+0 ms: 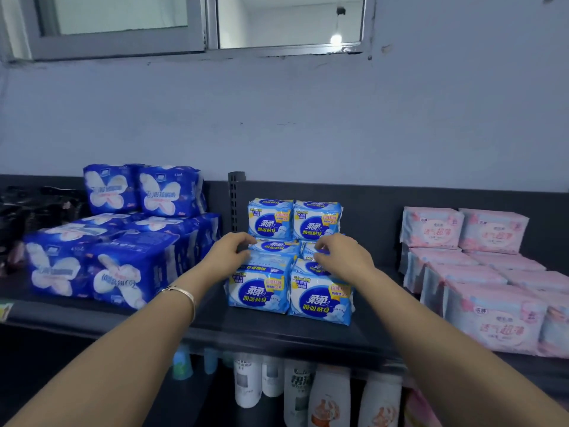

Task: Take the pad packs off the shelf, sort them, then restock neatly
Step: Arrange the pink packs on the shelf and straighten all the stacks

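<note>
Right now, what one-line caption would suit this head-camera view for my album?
Left hand and right hand grip light blue pad packs stacked between dark blue packs and pink packs.

On the shelf [277, 331]: left pile [101, 260] of packs, middle pile [317, 300], right pile [480, 303] — set apart. Bottles [329, 396] stand underneath.

A pale blue-grey wall [308, 118] rises behind the dark shelf [277, 334]; above, a grey-framed sliding window [212, 26] shows a lit bulb [336, 39].

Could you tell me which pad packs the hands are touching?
The light blue packs in the middle; the dark blue packs left and pink packs right lie untouched.
</note>
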`<state>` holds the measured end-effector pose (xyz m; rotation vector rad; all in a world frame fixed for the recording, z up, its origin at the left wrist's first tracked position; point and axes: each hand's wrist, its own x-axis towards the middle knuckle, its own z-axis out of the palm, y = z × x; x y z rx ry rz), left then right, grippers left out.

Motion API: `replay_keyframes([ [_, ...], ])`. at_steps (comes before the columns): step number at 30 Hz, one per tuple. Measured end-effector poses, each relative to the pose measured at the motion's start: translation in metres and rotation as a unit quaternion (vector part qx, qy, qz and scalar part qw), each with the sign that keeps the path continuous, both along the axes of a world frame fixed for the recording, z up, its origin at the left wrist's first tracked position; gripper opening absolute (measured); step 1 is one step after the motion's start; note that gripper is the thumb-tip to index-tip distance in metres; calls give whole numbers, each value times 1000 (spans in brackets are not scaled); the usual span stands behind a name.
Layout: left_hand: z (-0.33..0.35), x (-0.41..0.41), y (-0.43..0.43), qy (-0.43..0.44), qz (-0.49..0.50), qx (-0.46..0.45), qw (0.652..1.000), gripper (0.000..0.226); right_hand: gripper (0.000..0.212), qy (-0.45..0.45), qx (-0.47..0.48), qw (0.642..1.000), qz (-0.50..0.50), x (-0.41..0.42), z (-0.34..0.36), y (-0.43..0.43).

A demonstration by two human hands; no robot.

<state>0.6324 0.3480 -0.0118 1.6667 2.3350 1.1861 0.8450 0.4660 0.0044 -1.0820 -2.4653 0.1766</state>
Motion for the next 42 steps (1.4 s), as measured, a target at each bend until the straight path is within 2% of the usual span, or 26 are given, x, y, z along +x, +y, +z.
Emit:
replay_keyframes([
  [5,5,-14,25,23,-51,-55,997,27,38,-34,-56,994,-90,-6,0,17],
  [9,6,-22,41,-12,-83,-85,993,28,43,-46,-109,982,-147,-8,-2,26],
  [13,6,-24,53,2,-112,-153,982,35,43,-23,-171,973,-152,-11,-6,30],
  [17,9,-18,56,124,-90,-231,961,42,37,5,-185,971,-149,-17,-9,29],
  [20,12,-15,51,194,-54,-230,952,43,36,7,-180,972,-149,-20,-9,26],
  [23,10,-15,50,220,-43,-221,949,43,39,-8,-169,974,-149,-20,-8,25],
  [26,9,-14,50,205,-48,-221,952,43,44,-37,-168,973,-156,-19,-7,23],
  [29,9,-17,49,187,-60,-199,960,39,44,-63,-54,981,-173,-23,-4,16],
  [31,9,-21,49,167,-61,-162,971,36,41,-24,19,992,-123,-33,0,7],
  [34,8,-25,44,120,-48,-112,985,32,37,-15,-26,999,29,-52,8,-11],
  [36,7,-30,39,114,-36,-95,988,27,52,-91,-50,990,98,-65,10,-26],
  [39,-2,-42,31,72,-55,-73,993,20,85,-252,33,962,97,-78,6,-42],
  [40,-5,-45,27,49,-65,-65,995,18,89,-277,60,955,91,-82,3,-44],
  [42,-12,-47,19,-2,-79,-43,996,14,85,-273,93,954,86,-85,1,-46],
])
